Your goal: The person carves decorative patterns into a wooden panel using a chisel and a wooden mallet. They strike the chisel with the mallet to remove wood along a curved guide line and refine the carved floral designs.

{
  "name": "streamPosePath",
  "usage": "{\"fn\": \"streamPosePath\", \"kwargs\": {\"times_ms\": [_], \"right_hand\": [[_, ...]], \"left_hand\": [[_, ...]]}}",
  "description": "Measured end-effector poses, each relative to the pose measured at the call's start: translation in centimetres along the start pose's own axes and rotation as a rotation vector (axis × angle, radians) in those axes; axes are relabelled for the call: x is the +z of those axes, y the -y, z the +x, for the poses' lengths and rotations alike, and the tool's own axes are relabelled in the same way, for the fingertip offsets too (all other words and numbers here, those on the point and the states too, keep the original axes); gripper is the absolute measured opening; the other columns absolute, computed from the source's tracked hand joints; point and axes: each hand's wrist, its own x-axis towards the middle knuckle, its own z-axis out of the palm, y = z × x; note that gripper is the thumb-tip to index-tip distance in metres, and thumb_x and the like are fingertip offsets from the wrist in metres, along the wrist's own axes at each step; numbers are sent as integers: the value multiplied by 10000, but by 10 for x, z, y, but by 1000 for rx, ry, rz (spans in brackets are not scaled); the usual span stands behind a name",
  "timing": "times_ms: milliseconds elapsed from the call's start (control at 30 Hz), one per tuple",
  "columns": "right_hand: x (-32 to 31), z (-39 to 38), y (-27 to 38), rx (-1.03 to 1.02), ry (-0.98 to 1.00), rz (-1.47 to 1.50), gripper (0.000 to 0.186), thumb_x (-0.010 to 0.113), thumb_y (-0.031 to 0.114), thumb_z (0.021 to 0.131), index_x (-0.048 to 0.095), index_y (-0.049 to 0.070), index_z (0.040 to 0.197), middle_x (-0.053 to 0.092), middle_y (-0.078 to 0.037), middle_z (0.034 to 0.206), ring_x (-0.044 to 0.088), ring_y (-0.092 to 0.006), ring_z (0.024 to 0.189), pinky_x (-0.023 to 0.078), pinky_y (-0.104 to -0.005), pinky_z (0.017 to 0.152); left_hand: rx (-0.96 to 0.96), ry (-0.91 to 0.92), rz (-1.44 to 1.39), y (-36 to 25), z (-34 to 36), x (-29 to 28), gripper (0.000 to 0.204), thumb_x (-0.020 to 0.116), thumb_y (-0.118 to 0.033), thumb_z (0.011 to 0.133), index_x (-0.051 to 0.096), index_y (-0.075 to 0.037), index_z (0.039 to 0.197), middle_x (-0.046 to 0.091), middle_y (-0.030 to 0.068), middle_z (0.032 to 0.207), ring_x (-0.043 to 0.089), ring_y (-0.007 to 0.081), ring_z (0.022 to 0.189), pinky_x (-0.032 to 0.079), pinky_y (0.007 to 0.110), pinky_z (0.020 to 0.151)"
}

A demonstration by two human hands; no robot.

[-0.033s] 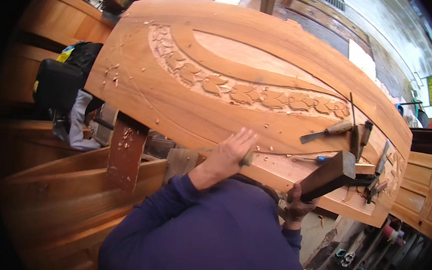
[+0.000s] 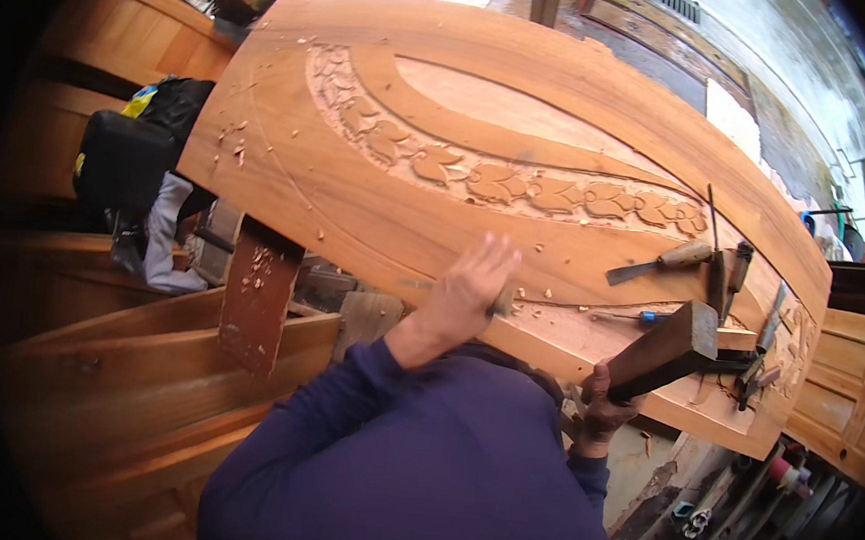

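My left hand [image 2: 463, 290] is over the near edge of a carved wooden panel [image 2: 356, 210], its fingers stretched and slightly blurred. A chisel [image 2: 504, 300] is held under that palm; its wooden handle end shows on the right, and what seems to be its blade shows on the left. My right hand [image 2: 603, 414] grips a dark wooden mallet [image 2: 662, 354] by the handle, the block head raised over the panel's near right part. A band of carved leaves and flowers [image 2: 499, 182] curves across the panel, with wood chips scattered around it.
On the panel's right lie a wide chisel [image 2: 659, 263], a blue-handled tool [image 2: 653, 317] and several other carving tools. A black case [image 2: 124, 163] and grey cloth [image 2: 169, 232] are at the left. Wooden boards [image 2: 176, 352] stand below, and a panelled door [image 2: 836, 379] is at right.
The fingers of my left hand have moved slightly farther over the panel and are more blurred. My right hand stays on the mallet. The whole view has shifted slightly.
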Motion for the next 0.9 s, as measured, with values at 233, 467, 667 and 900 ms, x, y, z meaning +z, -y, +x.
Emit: {"fn": "streamPosePath", "kwargs": {"times_ms": [233, 467, 667, 900], "right_hand": [[-10, 5, 18, 127, 131, 121, 298, 845, 62, 858, 624, 5, 1051, 680, -57, 837, 651, -158, 714, 533, -287, 660], [-2, 28, 6, 80, 262, 68, 286, 856, 118, 857, 630, 19, 1000, 665, -45, 790, 619, -133, 676, 511, -283, 654], [5, 41, 9, 224, 319, 40, 255, 820, 125, 879, 643, 9, 1023, 681, -54, 866, 643, -148, 764, 512, -285, 721], [9, 45, 13, 265, 360, -24, 251, 768, 152, 890, 654, -2, 1052, 682, -84, 891, 632, -161, 784, 491, -293, 740]], "left_hand": [[-91, -34, -26, -38, 11, 7, 787, 881, -285, 780, 548, 5, 1432, 720, 193, 1069, 705, 379, 991, 565, 472, 809], [-127, -718, -717, 24, 34, -59, 591, 477, -499, 1088, 498, -14, 1425, 579, 46, 921, 584, 125, 794, 599, 349, 759], [47, -1065, -1036, 97, 52, -71, 338, 640, -269, 1028, 446, -106, 1251, 557, 74, 812, 554, 141, 640, 569, 332, 606], [47, -1027, -1045, 112, 56, -63, 392, 661, -295, 1001, 478, -69, 1264, 484, 20, 708, 391, 81, 534, 367, 230, 466]]}}
